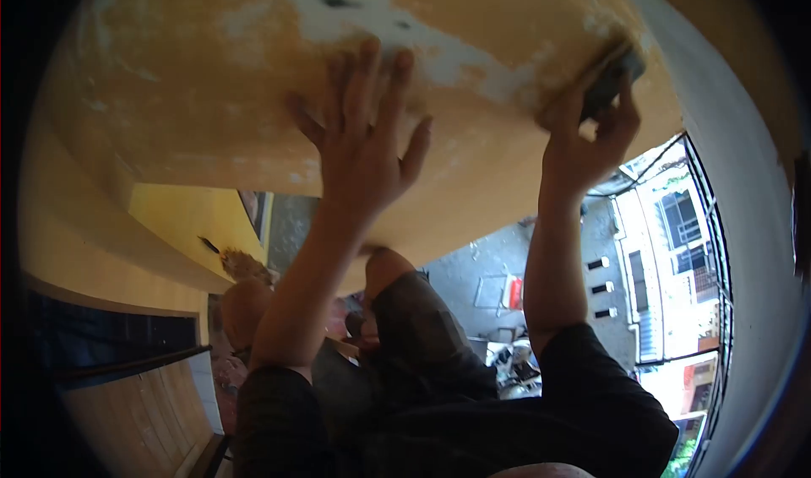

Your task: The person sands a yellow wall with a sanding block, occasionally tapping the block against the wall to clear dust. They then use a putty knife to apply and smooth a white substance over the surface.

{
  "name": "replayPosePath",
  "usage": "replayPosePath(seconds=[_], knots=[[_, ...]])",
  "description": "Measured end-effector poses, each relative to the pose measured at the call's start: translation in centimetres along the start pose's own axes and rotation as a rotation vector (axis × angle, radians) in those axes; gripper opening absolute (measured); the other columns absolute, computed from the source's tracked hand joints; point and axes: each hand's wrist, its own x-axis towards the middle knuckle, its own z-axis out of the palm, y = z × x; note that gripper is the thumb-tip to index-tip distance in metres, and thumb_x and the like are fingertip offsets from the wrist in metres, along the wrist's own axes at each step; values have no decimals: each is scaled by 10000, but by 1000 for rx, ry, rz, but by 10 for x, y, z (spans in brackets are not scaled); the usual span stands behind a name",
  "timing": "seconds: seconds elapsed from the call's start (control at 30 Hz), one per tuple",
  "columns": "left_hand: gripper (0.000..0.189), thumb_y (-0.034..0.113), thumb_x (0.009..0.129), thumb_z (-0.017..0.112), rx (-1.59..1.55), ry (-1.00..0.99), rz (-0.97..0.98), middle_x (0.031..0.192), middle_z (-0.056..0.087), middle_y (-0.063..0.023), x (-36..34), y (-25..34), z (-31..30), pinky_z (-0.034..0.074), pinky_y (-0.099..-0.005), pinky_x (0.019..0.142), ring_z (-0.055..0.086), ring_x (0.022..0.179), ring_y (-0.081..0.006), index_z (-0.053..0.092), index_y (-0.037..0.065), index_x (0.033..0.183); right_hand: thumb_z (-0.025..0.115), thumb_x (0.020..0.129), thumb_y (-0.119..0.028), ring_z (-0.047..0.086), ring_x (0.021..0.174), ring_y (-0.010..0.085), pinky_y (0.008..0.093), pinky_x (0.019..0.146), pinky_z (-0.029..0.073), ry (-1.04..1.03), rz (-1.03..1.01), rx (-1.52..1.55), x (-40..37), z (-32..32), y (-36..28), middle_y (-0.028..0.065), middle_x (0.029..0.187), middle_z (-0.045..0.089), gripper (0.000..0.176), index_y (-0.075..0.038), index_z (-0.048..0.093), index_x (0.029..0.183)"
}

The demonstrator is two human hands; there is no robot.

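Observation:
In front of me rises a yellow-painted wall [481, 149] with pale, whitish worn patches and a few dark marks near the top. My left hand [363, 153] is raised to it with fingers spread, and it holds nothing. To the right, my right hand [587, 144] grips a dark, flat block [615, 73], which looks like a sanding block, pressed against the wall near its right side. The fingers partly cover the block and the image is slightly blurred there, so its face against the wall is hidden.
Below lies a grey floor [456, 267] with a red and white chair-like object [514, 292]. A tan bristly clump [243, 264] rests on a yellow ledge at left. Wooden panels [148, 410] stand lower left; a dark railing [722, 309] runs along the right.

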Motion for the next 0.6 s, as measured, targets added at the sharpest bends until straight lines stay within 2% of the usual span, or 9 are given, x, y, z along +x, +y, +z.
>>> replayPosePath(seconds=[0.07, 0.2, 0.27, 0.3, 0.37, 0.5, 0.6], knots=[[654, 432, 880, 593, -10, -46, -29, 1517, 323, -168, -5, 2, -4, 41, -684, 1069, 286, 1384, -410, 426, 164, 1453, 755, 811, -143, 610, 804, 135, 258, 692, 458, -50, 11, -40, 7, -5, -16, 77, 970, 615, 556, -24, 527, 1304], [596, 382, 874, 614, 43, 33, 3, 1487, 389, -129, 7, -3, -8, 110, -617, 1059, 344, 1363, -356, 480, 173, 1416, 720, 840, -121, 607, 837, 138, 237, 676, 476, -54, -45, -128, -19, -33, -10, 126, 1040, 625, 552, -4, 495, 1331], [553, 361, 871, 623, 52, 76, 76, 1467, 421, -116, 5, -9, -6, 128, -584, 1059, 377, 1338, -335, 522, 179, 1384, 692, 859, -110, 609, 852, 147, 243, 682, 494, -72, 62, -44, -46, -48, 1, 152, 1068, 622, 557, -2, 467, 1357], [553, 361, 871, 623, 52, 66, 73, 1467, 421, -116, 4, -10, -7, 128, -584, 1059, 377, 1338, -335, 522, 179, 1384, 692, 859, -110, 609, 852, 147, 243, 682, 494, -79, 68, -46, -54, -53, 3, 152, 1068, 622, 557, -2, 467, 1357], [522, 350, 871, 626, 27, 73, 72, 1459, 431, -115, 5, -10, -8, 141, -566, 1058, 392, 1320, -335, 549, 188, 1361, 687, 853, -126, 576, 855, 159, 278, 708, 446, -49, 204, 87, -67, -64, 7, 90, 1018, 557, 544, -20, 489, 1348], [526, 350, 875, 623, -25, 87, 65, 1458, 431, -123, 5, -9, -2, 112, -571, 1076, 378, 1334, -347, 543, 182, 1367, 684, 860, -135, 560, 872, 149, 276, 719, 440, -172, 255, -70, -82, -89, 29, 80, 1038, 541, 534, -30, 492, 1347], [530, 352, 887, 611, -53, 127, 68, 1466, 415, -132, 1, -11, 3, 77, -583, 1094, 361, 1349, -359, 530, 166, 1377, 696, 847, -144, 547, 869, 150, 282, 728, 438, -189, 277, -49, -90, -94, 38, 68, 1022, 545, 553, -35, 492, 1350]])
